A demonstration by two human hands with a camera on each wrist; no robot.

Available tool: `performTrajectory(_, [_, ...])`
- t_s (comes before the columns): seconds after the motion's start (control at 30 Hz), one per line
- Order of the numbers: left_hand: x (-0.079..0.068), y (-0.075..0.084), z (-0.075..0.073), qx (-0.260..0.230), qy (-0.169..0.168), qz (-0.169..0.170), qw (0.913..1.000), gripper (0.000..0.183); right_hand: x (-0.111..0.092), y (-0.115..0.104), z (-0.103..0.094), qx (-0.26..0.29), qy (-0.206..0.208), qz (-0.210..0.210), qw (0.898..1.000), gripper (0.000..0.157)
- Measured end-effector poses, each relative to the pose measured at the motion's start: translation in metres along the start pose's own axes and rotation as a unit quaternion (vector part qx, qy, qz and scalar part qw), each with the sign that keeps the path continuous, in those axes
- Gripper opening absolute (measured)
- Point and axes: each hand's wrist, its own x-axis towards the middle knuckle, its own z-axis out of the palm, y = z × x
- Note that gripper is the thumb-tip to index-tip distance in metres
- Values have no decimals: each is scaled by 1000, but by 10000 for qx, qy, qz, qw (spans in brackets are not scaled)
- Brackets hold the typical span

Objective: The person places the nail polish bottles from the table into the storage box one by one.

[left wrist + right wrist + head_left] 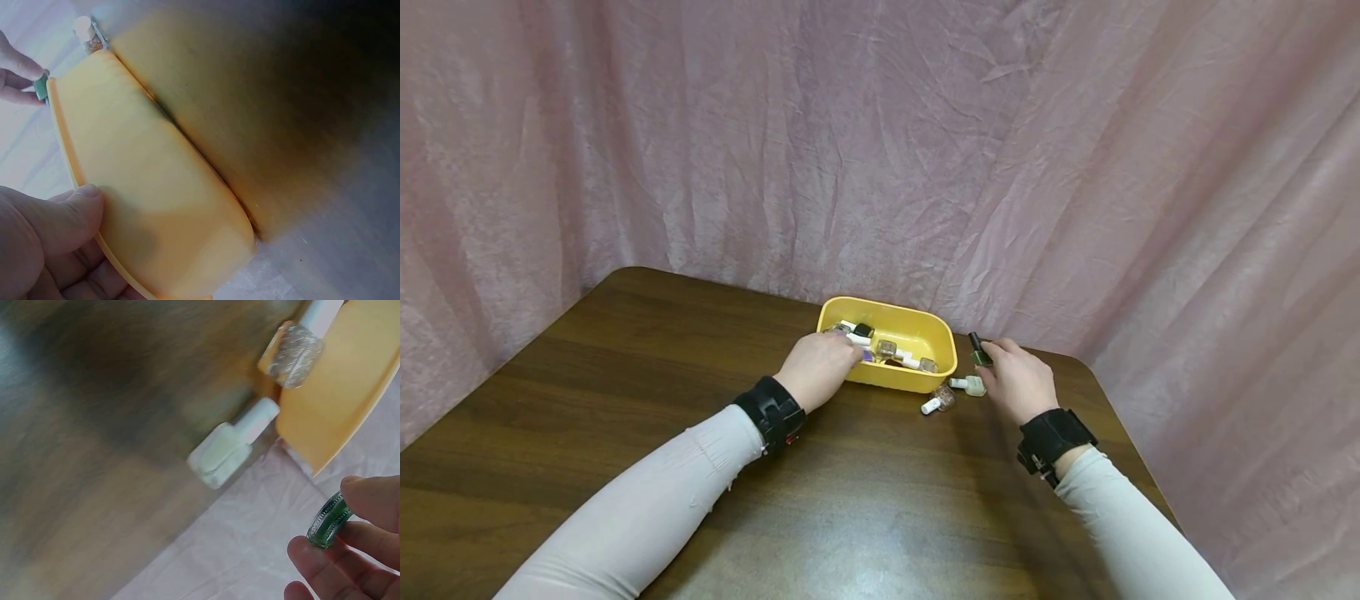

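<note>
A yellow plastic container [891,379] stands near the back edge of the table, several nail polish bottles lying inside it. My left hand [820,371] grips its front-left rim; in the left wrist view the thumb [87,200] presses the outer wall and the other fingers curl over inside. To the right of the container, my right hand [1021,379] pinches a green nail polish bottle [328,522] with a black cap, held above the table. Below that hand lies a pale white nail polish bottle [219,455]. Beside the container's front-right corner lies a glitter nail polish bottle [943,397] with a white cap.
The brown wooden table [820,492] extends toward me and to the left. A pink curtain [880,167] hangs right behind the table's back edge and along the right side.
</note>
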Motion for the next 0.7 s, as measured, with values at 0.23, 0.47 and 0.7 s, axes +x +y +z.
performTrajectory(0.23, [-1,0,1,-3,50,2,10000,23,14,-17,-1,-44,-79,-188,9998,44])
performTrajectory(0.47, [-1,-1,2,7,46,31,10000,24,25,-30,3,-32,-154,-355,9992,44])
performTrajectory(0.7, [0,-1,2,1,43,38,10000,23,34,-43,11,-17,-209,-401,9990,43])
